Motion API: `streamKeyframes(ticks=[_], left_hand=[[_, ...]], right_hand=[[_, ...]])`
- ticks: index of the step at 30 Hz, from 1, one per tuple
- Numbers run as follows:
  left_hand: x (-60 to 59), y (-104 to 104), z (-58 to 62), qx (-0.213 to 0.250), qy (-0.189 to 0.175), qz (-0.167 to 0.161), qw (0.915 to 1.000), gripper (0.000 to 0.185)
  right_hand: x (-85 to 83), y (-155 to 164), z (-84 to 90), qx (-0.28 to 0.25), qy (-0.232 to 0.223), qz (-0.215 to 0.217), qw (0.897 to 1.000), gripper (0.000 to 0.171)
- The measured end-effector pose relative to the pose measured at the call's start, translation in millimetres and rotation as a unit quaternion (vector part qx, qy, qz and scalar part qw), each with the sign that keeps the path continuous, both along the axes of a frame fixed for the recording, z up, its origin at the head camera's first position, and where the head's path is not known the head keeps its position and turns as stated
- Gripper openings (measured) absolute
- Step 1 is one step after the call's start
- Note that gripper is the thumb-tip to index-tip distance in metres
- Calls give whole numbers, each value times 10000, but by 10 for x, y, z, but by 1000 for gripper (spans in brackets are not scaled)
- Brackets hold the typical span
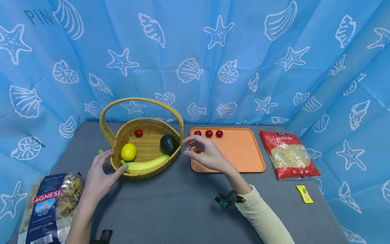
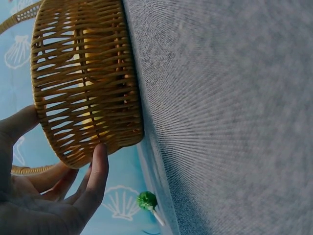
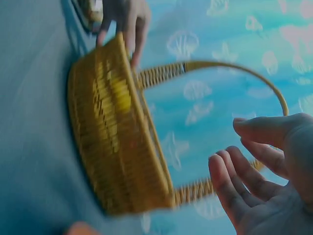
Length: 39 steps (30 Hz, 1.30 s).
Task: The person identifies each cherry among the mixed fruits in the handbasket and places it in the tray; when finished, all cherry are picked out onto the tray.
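A wicker basket [image 1: 115, 139] with a tall handle stands on the grey table [image 1: 182, 200], left of middle. Inside lie a lemon [image 1: 128, 151], a banana [image 1: 145, 165], an avocado [image 1: 169, 143] and a cherry [image 1: 138, 132]. My left hand [image 1: 102, 173] rests open against the basket's left front wall [image 2: 88, 93], fingers [image 2: 98, 166] touching the weave. My right hand [image 1: 203, 152] hovers open just right of the basket's rim [image 3: 146, 127], holding nothing. An orange tray [image 1: 240, 152] sits right of the basket with three cherries [image 1: 208, 133] along its far edge.
A red pasta bag [image 1: 287, 154] lies right of the tray, a small yellow packet [image 1: 304, 194] nearer me. A blue Agnesi pasta bag [image 1: 50, 206] lies at front left. A small green thing [image 1: 100, 151] sits behind the left hand. Blue seashell cloth walls the table.
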<state>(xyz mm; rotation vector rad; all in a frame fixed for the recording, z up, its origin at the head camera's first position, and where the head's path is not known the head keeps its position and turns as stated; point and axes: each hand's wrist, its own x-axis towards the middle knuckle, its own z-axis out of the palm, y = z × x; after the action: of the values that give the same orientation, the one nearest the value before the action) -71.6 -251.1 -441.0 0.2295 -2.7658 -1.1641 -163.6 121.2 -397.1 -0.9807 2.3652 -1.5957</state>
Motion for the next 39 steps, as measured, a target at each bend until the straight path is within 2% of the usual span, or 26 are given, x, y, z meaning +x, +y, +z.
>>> streamKeyframes(ticks=[6, 10, 14, 16, 21, 24, 32, 39], left_hand=[[7, 0, -3, 16, 36, 1, 10000, 82], [10, -6, -4, 27, 16, -8, 10000, 83], [9, -12, -9, 29, -26, -18, 10000, 83], [10, -15, -12, 32, -50, -27, 10000, 84], [16, -19, -13, 16, -79, -39, 10000, 85], [22, -24, -7, 7, -67, -22, 10000, 84], [9, -16, -3, 1, -40, 18, 10000, 84], [-5, -2, 10, 19, -20, 3, 10000, 83]], right_hand=[[-121, -553, 52, -161, -405, 805, 9958, 34], [-330, -935, 27, 3, -642, 948, 9934, 36], [-556, -1271, -21, 337, -860, 676, 9934, 39], [-642, -1410, -43, 395, -1131, 518, 9915, 41], [-781, -1680, -127, 118, -2213, 160, 9750, 46], [-830, -1807, -193, -2, -2592, 10, 9658, 48], [-839, -2048, -346, -45, -3096, -408, 9500, 60], [-848, -2095, -461, 46, -3114, -384, 9495, 65]])
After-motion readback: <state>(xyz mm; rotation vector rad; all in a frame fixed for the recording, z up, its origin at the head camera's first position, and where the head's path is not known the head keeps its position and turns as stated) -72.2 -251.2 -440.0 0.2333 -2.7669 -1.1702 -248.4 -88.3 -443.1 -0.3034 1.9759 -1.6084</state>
